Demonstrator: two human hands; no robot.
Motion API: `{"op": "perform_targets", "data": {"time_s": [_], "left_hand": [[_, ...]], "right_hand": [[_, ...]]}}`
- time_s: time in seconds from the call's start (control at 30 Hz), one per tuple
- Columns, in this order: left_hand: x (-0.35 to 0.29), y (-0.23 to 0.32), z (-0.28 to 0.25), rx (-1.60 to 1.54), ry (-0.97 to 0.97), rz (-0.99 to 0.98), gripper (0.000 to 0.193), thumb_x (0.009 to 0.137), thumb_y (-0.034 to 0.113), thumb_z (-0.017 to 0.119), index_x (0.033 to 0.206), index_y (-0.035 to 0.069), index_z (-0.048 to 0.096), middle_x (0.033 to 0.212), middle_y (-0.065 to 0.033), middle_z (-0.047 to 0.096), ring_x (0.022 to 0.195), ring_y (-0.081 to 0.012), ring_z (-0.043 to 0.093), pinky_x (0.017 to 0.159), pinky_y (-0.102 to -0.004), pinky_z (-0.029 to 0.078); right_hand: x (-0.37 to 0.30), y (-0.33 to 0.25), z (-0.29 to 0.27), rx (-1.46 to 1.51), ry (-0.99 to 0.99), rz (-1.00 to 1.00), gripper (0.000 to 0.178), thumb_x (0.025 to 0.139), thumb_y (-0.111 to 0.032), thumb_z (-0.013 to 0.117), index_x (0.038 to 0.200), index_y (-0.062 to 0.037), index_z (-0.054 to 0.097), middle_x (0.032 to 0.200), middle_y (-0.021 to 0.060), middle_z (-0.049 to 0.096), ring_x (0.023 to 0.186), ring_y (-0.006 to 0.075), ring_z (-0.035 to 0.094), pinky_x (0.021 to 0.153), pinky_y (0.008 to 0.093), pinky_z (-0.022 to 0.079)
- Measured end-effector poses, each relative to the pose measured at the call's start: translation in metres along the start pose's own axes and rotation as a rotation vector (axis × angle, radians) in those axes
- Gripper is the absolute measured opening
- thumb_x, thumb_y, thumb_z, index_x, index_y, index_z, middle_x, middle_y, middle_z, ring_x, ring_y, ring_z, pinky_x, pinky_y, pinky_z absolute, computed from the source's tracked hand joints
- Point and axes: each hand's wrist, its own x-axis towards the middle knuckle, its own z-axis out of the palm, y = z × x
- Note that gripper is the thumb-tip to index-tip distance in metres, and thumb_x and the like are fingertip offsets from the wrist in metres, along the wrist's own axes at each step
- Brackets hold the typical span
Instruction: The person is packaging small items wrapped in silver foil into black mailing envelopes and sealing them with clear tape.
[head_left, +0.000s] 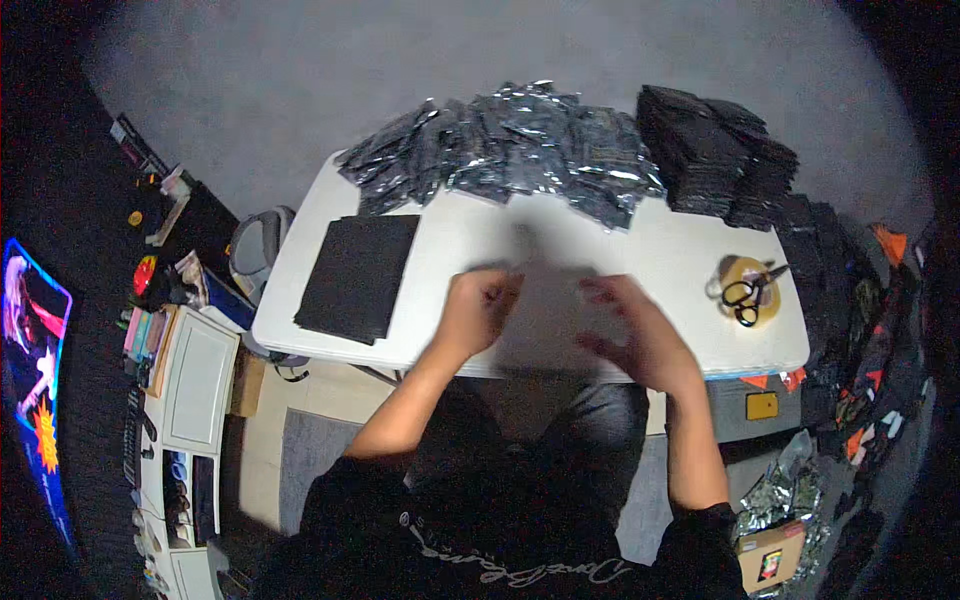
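Note:
My left hand [480, 308] is over the near middle of the white table [690, 270], its fingers curled together. Whatever they may hold is too small or hidden to make out. Across from it, my right hand [640, 335] has its fingers apart and bent, a little blurred, with nothing in them. Left of my hands lies a neat stack of flat black sheets or bags [360, 275]. Black-handled scissors [742, 300] rest on a roll of yellowish tape [765, 290] at the table's right end.
A heap of shiny clear-wrapped dark packets [520, 145] runs along the far edge. Tall piles of black folded packets [700, 150] stand at the far right. Left are a white cabinet [200, 375] and a grey bag [262, 245]; a cardboard box [772, 555] sits low right.

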Motion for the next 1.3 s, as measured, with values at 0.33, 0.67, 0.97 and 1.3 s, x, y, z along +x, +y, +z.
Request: {"op": "perform_targets", "data": {"time_s": [0.33, 0.67, 0.97, 1.3], "left_hand": [[-0.028, -0.09, -0.154, 0.696, 0.083, -0.182, 0.025, 0.08, 0.02, 0.083, 0.095, 0.003, 0.071, 0.089, -0.0163, 0.066, 0.098, -0.0375, 0.066, 0.084, -0.0465, 0.055], [-0.014, -0.124, -0.178, 0.468, -0.075, -0.215, 0.02, 0.081, 0.022, 0.079, 0.085, 0.003, 0.076, 0.086, -0.0186, 0.074, 0.085, -0.0379, 0.072, 0.083, -0.0473, 0.057], [0.066, -0.179, -0.187, 0.378, -0.099, -0.073, 0.017, 0.079, 0.019, 0.075, 0.087, 0.004, 0.077, 0.084, -0.0187, 0.072, 0.081, -0.038, 0.072, 0.078, -0.0459, 0.058], [0.097, -0.277, -0.174, 0.469, 0.007, 0.21, 0.023, 0.073, 0.019, 0.077, 0.093, 0.009, 0.074, 0.095, -0.0155, 0.064, 0.096, -0.0392, 0.062, 0.087, -0.0523, 0.052]], "right_hand": [[0.21, -0.001, 0.217, 0.027, -0.285, 0.021, 0.027, 0.097, -0.016, 0.068, 0.12, -0.0038, 0.069, 0.107, 0.0114, 0.073, 0.092, 0.0225, 0.069, 0.085, 0.0363, 0.056], [0.273, 0.063, 0.281, 0.168, 0.207, -0.107, 0.023, 0.086, -0.014, 0.079, 0.106, -0.0041, 0.071, 0.086, 0.0093, 0.066, 0.072, 0.0196, 0.063, 0.07, 0.0328, 0.053], [0.286, 0.078, 0.274, 0.24, 0.133, -0.027, 0.028, 0.087, -0.01, 0.078, 0.114, -0.0027, 0.076, 0.09, 0.006, 0.074, 0.074, 0.009, 0.063, 0.071, 0.025, 0.052], [0.296, 0.071, 0.276, 0.195, -0.005, 0.062, 0.032, 0.089, -0.016, 0.082, 0.116, -0.0008, 0.073, 0.075, 0.0005, 0.066, 0.051, 0.007, 0.057, 0.049, 0.0247, 0.045]]}}
